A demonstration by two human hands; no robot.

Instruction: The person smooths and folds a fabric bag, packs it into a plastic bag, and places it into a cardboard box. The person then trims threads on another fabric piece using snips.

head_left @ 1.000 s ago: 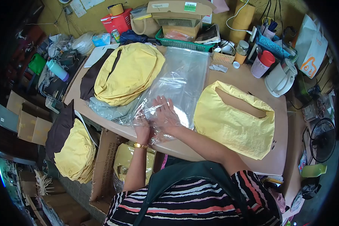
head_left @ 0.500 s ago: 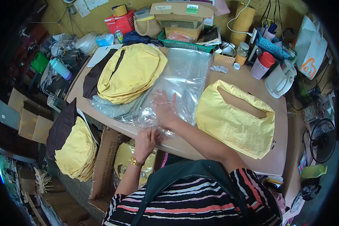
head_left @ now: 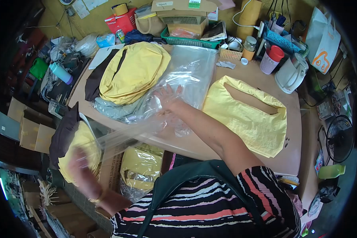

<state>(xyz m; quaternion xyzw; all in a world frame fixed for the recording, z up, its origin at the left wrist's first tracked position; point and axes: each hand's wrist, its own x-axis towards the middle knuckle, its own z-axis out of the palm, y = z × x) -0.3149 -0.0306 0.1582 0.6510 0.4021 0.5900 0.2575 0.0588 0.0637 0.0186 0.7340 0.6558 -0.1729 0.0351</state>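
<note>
My left hand (head_left: 81,164) is a motion blur at the left, off the table's edge. A strip of clear plastic (head_left: 125,133) stretches from it to the tabletop. My right hand (head_left: 168,98) lies with spread fingers on the stack of clear plastic bags (head_left: 190,75). Right of that stack, a yellow fabric bag (head_left: 246,129) with a long handle opening lies flat. On the other side sits a pile of yellow fabric bags (head_left: 137,75) with dark brown cloth (head_left: 94,81) beside it. Greyish plastic-covered cloth (head_left: 117,110) shows under the pile.
Below the table edge, a cardboard box (head_left: 110,168) holds yellow bags in clear plastic (head_left: 142,160). Another yellow and brown pile (head_left: 83,139) stands at the left. Along the back are a green basket (head_left: 190,42), a pink cup (head_left: 270,61) and a white kettle (head_left: 291,75).
My left hand has swung left and down from the table edge, drawing a length of clear plastic out with it. My right hand stays spread on the plastic stack.
</note>
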